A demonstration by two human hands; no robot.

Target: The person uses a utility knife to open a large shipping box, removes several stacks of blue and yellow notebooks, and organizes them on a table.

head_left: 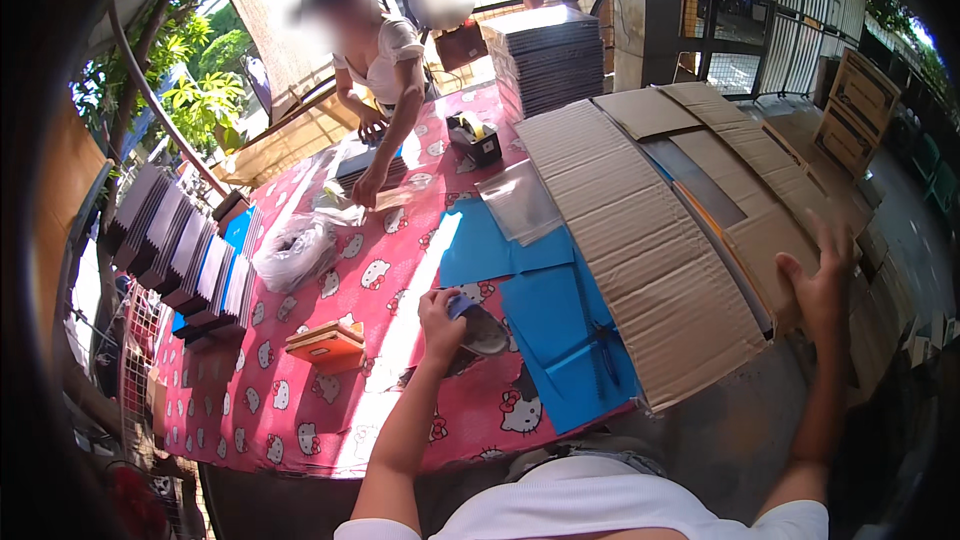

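- Left hand (pixel 440 320), closed around a tape roll (pixel 478 332), rests on the table (pixel 300 410) near centre; a loose grip risks dropping it.
- Right hand (pixel 815 285), fingers spread, presses the right side of the open cardboard box (pixel 660 240); uneven pressure may tip it off the table edge.

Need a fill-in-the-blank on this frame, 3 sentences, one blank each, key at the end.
1. The left hand holds a roll of ____ above the red tablecloth.
2. The right hand rests on an open cardboard ____ with its flaps spread out.
3. The sheets lying flat by the left hand are ____ in colour.

Missing words: tape; box; blue
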